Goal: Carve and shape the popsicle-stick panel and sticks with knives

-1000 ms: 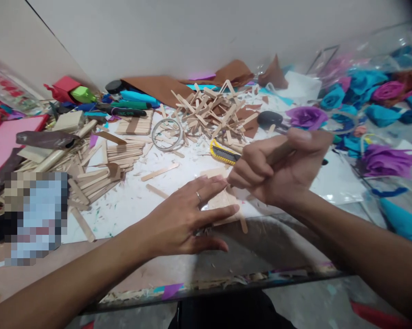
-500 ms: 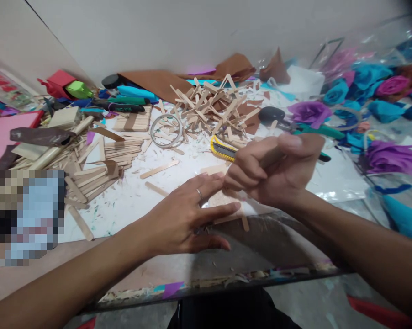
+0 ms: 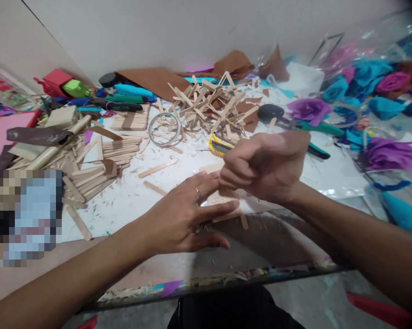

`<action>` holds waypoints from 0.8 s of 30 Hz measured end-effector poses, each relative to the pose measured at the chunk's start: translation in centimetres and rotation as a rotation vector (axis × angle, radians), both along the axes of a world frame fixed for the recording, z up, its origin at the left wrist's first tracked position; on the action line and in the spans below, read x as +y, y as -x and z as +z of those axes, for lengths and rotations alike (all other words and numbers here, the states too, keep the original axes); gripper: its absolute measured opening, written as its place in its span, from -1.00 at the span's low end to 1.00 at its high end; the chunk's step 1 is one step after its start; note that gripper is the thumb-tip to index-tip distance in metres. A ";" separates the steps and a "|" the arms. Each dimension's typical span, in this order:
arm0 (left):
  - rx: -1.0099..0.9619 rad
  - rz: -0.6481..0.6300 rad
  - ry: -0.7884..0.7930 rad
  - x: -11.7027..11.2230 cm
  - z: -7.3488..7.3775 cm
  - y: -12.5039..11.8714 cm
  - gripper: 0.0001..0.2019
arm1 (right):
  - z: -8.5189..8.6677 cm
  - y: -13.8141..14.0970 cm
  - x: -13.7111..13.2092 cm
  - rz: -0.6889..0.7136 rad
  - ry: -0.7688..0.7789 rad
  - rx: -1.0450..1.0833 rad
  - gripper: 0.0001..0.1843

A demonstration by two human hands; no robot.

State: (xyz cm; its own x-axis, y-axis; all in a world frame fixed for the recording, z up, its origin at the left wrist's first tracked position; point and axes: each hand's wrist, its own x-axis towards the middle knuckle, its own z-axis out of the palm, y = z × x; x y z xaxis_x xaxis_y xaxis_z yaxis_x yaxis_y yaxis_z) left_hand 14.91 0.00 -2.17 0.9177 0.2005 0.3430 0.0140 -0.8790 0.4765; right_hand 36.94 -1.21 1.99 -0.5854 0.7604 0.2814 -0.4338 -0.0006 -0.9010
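Note:
My left hand, with a ring on one finger, lies with fingers stretched and apart over a flat pale wooden piece at the front edge of the white sheet. Part of that piece is hidden under both hands. Just above it my right hand is closed, thumb laid over curled fingers. Whatever it may hold is hidden in the grip. A yellow-edged cutter lies behind the right hand, partly covered by it. One craft stick pokes out near the left fingertips.
A heap of craft sticks and a roll of clear tape lie behind. More sticks are stacked on the left. Purple and blue paper flowers crowd the right side. The table edge runs in front.
My right hand has shifted slightly left and turned a little, still closed. My left hand keeps its place over the wooden piece. The whole view has moved very slightly.

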 end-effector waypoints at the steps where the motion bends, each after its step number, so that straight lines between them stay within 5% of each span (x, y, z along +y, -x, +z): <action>1: 0.002 0.001 0.000 0.0 0.0 0.0 -0.41 | 0.1 0.0 0.0 -0.003 0.022 -0.009 -0.38; 17: 0.010 0.001 0.003 0.1 0.3 0.0 -0.39 | -0.9 0.2 1.3 0.027 -0.001 0.135 -0.22; 24: -0.014 -0.008 0.024 0.0 0.1 0.1 -0.41 | -0.2 0.3 0.7 -0.010 0.011 -0.019 -0.27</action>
State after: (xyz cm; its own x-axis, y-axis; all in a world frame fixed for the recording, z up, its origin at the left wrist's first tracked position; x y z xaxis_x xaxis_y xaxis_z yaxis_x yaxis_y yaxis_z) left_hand 14.81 0.03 -2.09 0.9142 0.2018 0.3514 0.0002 -0.8674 0.4975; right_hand 36.60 -0.48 1.83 -0.5827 0.7695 0.2614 -0.4163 -0.0064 -0.9092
